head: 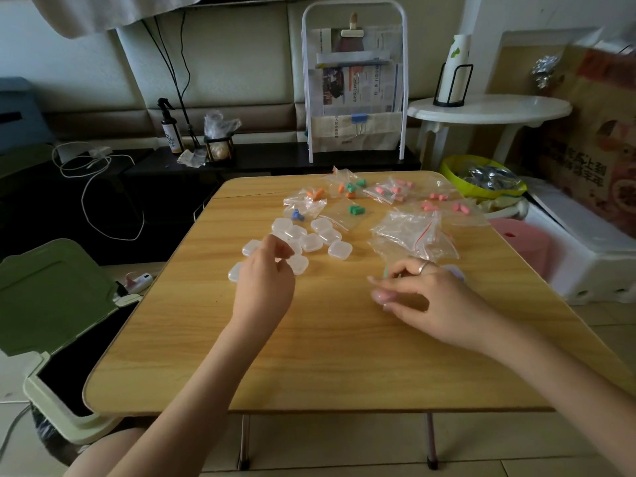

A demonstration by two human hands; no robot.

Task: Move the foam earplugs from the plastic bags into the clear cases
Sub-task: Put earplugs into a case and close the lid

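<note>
Foam earplugs (355,209): orange, green, blue and pink, sealed in thin zip bags (347,215) at our folding table's (309,356) far side; light, squashy, best pinched mid-body. Clear cases (311,242): small, rigid, slick, clustered centre-left; we take them by the edges. Left hand (263,287) hovers over the cases, fingers curled, grasp unclear. Right hand (418,299) rests loose, holding nothing we can make out.
</note>
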